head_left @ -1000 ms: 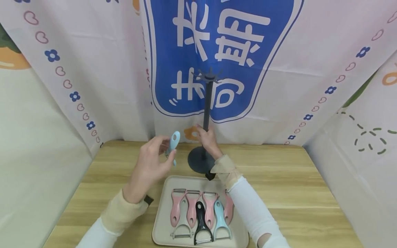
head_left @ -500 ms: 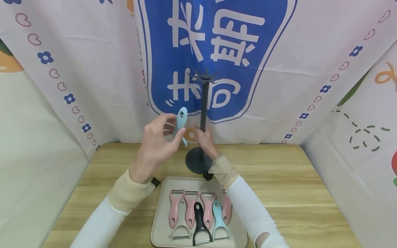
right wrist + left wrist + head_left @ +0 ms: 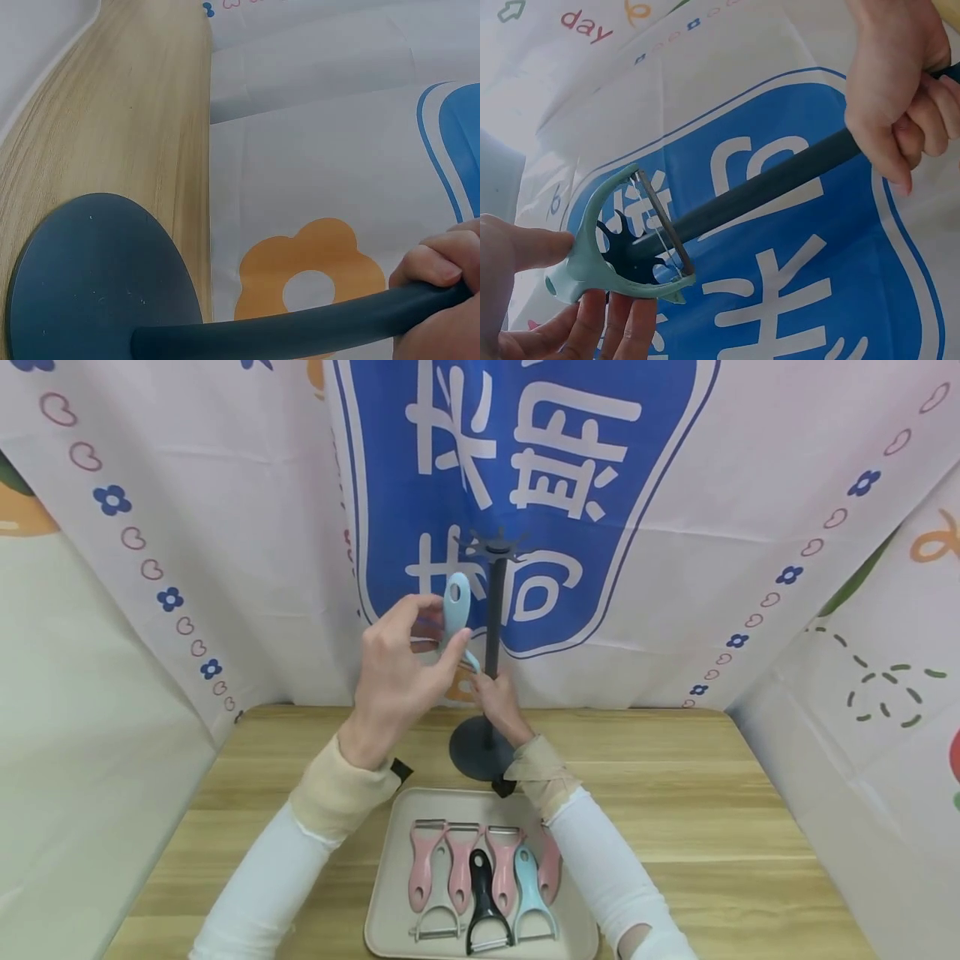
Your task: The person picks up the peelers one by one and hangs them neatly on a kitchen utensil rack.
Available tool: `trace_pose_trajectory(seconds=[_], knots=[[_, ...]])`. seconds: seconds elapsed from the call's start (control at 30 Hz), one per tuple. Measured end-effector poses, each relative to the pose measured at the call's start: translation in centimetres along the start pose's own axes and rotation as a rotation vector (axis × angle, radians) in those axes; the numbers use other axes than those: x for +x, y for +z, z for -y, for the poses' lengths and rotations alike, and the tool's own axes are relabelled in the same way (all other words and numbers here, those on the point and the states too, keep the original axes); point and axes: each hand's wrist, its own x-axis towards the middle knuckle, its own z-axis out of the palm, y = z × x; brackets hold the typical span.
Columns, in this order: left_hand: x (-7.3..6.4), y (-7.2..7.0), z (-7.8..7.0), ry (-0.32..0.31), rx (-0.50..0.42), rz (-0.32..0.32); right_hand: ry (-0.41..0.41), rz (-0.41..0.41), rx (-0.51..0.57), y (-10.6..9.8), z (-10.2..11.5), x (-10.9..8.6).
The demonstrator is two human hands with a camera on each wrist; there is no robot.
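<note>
My left hand (image 3: 405,668) pinches a light blue Y-shaped peeler (image 3: 456,606) between thumb and fingers, its holed handle end upward. In the left wrist view the peeler (image 3: 592,262) shows its metal blade, with the rack's hooks visible behind its frame. Just right of it stands a dark rack (image 3: 494,610), a pole with a ring of hooks (image 3: 497,545) on top and a round base (image 3: 472,750). Around the pole's lower part my right hand (image 3: 501,702) curls its fingers; the right wrist view shows this grip (image 3: 442,262) too. The peeler is apart from the hooks.
A beige tray (image 3: 386,868) at the front holds several pink peelers (image 3: 422,868), a grey peeler (image 3: 439,893), a black peeler (image 3: 483,893) and a light blue one (image 3: 529,889). My right forearm partly covers its right side. A printed cloth (image 3: 300,527) hangs behind the wooden table (image 3: 675,793).
My left hand has risen and moved right with the light blue peeler, from low beside the rack to near its upper pole. My right hand keeps its hold on the pole.
</note>
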Motion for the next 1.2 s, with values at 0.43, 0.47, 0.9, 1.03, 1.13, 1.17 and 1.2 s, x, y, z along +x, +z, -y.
trace_pose_trajectory(seconds=[0.43, 0.47, 0.9, 1.03, 1.13, 1.17, 1.2], knots=[[2.8, 1.9, -0.6, -0.018, -0.059, 0.004, -0.007, 0.009, -0.001, 0.0, 0.2, 0.2], [2.9, 2.1, -0.5, -0.013, -0.058, 0.002, 0.002, 0.008, 0.001, 0.0, 0.2, 0.2], [3.5, 3.2, 0.0, 0.046, 0.003, -0.011, 0.022, 0.013, -0.049, -0.1, 0.4, -0.1], [3.7, 3.5, 0.1, 0.053, 0.023, -0.01, 0.021, -0.005, -0.048, 0.2, 0.5, 0.0], [3.6, 3.7, 0.1, 0.049, 0.03, -0.006, 0.019, -0.008, -0.041, 0.1, 0.3, 0.0], [3.5, 3.8, 0.2, 0.047, 0.032, -0.006, 0.018, -0.005, -0.038, 0.0, 0.3, -0.1], [3.5, 3.9, 0.2, 0.045, 0.033, -0.006, 0.019, -0.003, -0.035, -0.1, 0.2, -0.1]])
